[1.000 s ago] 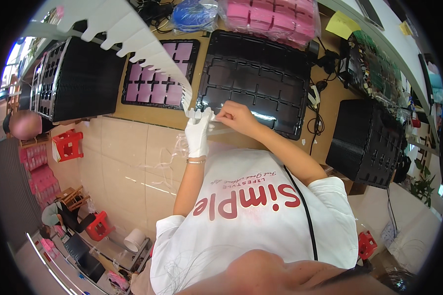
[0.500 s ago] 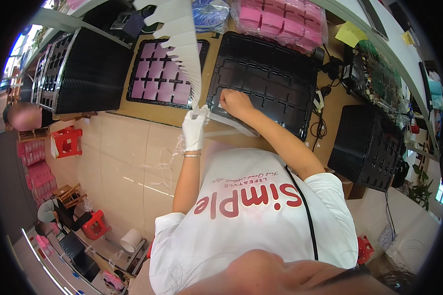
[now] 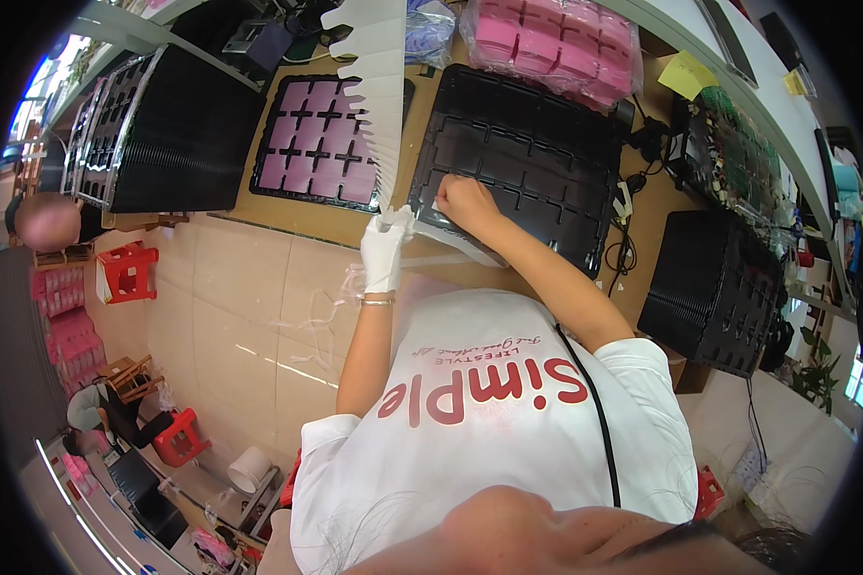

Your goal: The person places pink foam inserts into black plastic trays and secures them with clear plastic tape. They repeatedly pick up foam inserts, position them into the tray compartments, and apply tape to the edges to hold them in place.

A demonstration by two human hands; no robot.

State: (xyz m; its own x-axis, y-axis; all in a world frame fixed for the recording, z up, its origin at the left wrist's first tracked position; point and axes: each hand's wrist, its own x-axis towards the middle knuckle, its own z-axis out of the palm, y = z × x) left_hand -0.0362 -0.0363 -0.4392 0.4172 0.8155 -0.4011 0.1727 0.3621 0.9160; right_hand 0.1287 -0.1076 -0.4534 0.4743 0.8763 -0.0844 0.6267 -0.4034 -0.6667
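My left hand (image 3: 384,251), in a white glove, is closed on the lower end of a long white strip with a toothed left edge (image 3: 382,105). The strip stands up from the hand, passing in front of a black tray with pink pieces (image 3: 295,178) in its compartments. My bare right hand (image 3: 465,201) has its fingers curled together over the near left part of a larger black moulded tray (image 3: 537,163). A small pale bit shows at those fingertips, too small to name. Along that tray's near edge lies a translucent strip (image 3: 458,243), partly under my right forearm.
Tall stacks of black trays stand at left (image 3: 187,134) and right (image 3: 705,287). Behind the large tray sits a plastic-wrapped pack of pink pieces (image 3: 551,43). Cables (image 3: 621,251) run along the table's right side. Two people are away to the left, near red stools (image 3: 128,272).
The whole view has shifted slightly. The white strip stands more upright now, its top further right. Both hands keep nearly the same places, the left still closed on the strip.
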